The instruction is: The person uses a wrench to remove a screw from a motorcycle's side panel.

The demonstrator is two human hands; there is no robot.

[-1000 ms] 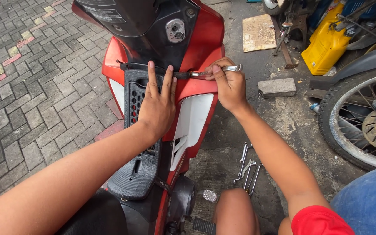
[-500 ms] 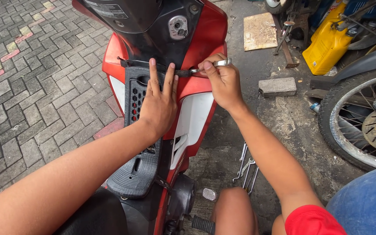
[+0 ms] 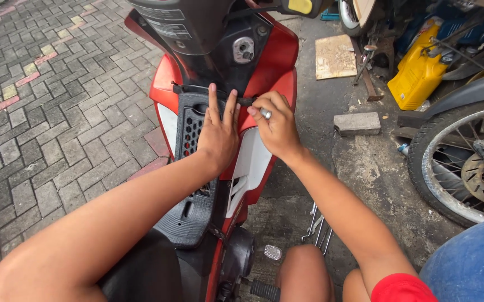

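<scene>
The black vented panel [image 3: 194, 134] sat at the front of the red scooter [image 3: 270, 61], just under the ignition lock, and work on its upper edge was in hand: the left hand [image 3: 219, 137] lay flat on the panel with fingers spread and straight, gripping nothing, while the right hand [image 3: 275, 126] was closed around a small metal tool [image 3: 265, 113], its silver end showing between the fingers beside the panel's top right corner. It looked like a fastener there was being turned, though the fastener itself was hidden; the next move seemed to call for steady pressure on the panel and a small twist of the wrist. Room was tight above, under the dark body shell [image 3: 197, 25], and the two hands almost touched. Open paving [image 3: 57, 112] lay to the left; to the right lay spanners [image 3: 317, 229] on the concrete, a loose brick [image 3: 357, 123], a yellow jerrycan [image 3: 415, 75] and a spoked wheel [image 3: 466, 162].
</scene>
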